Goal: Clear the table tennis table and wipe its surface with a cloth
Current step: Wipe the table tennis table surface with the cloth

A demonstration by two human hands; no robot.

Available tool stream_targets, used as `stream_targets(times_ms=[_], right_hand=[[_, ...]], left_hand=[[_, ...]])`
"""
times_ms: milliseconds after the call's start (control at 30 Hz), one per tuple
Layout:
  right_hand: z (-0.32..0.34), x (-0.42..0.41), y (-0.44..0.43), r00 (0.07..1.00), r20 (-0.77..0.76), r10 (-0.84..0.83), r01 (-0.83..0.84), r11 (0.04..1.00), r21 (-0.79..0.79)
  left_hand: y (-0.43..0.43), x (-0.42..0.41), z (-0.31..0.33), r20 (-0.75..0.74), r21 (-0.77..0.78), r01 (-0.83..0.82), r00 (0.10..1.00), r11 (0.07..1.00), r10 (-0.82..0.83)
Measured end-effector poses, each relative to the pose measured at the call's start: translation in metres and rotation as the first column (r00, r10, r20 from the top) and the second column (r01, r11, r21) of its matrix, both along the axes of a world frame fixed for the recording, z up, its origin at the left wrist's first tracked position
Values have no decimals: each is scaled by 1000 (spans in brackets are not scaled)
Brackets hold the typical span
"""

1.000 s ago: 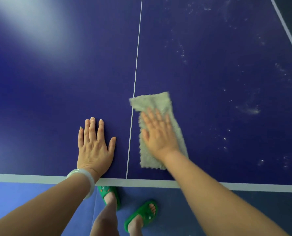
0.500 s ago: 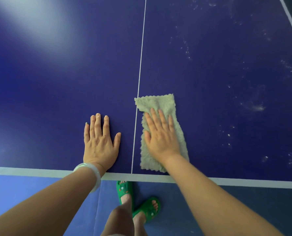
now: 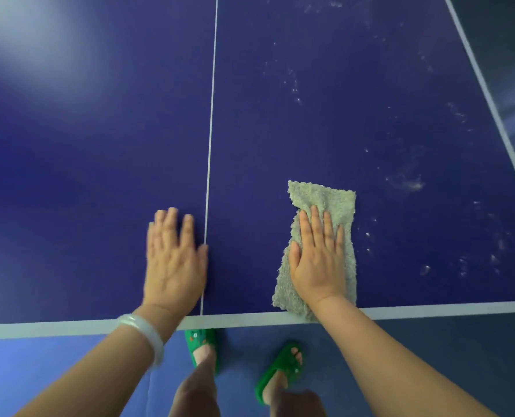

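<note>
A pale, glassy, whitish-green bangle (image 3: 143, 334) rings the left wrist at lower left of the frame. Both forearms are bare. At bottom centre, the feet wear bright green open-toed slippers: the left slipper (image 3: 196, 339) shows small white and orange decorations, the right slipper (image 3: 275, 368) a white speck.

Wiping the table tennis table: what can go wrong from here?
1. The right hand presses flat on the cloth without gripping it, and the cloth's near end lies on the white edge line; a pull toward the person may drag it off.
2. Right of the cloth and farther up lie white smears; short strokes would likely miss them.
3. The left hand rests flat on the table and may leave prints.
</note>
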State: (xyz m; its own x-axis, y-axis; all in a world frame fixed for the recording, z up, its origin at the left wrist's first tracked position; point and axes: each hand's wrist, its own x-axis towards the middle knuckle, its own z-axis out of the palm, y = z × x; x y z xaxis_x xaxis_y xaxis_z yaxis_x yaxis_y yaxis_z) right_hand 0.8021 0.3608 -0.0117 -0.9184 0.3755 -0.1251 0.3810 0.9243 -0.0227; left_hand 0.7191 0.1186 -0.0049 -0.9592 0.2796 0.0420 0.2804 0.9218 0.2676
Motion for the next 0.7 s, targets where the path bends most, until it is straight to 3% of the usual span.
stream_targets(times_ms=[67,167,400,500,600,667,700], right_hand=[[2,-1,0,1000,-9,3,-3,1000,-7],[0,-5,2,999,-27,26,-27,999,-28],[2,44,91,921,-18,388,-389,920,-41],[4,46,135,964,19,265,-264,964,-31],[0,19,123,997,-15,75,-75,997,-27],[0,7,94,994,-39,104,-106,993,-59],[-1,8,81,978,-47,203,-206,976,-73]], left_hand=[[46,18,9,18,45,63,998,997,-64],[102,36,6,121,46,-42,992,998,36],[127,47,-12,95,-129,-143,983,981,156],[130,48,-8,97,-142,-162,979,976,177],[131,48,-7,81,-138,-187,977,973,199],[131,47,-7,76,-131,-192,976,973,203],[130,46,-8,75,-126,-193,976,973,203]])
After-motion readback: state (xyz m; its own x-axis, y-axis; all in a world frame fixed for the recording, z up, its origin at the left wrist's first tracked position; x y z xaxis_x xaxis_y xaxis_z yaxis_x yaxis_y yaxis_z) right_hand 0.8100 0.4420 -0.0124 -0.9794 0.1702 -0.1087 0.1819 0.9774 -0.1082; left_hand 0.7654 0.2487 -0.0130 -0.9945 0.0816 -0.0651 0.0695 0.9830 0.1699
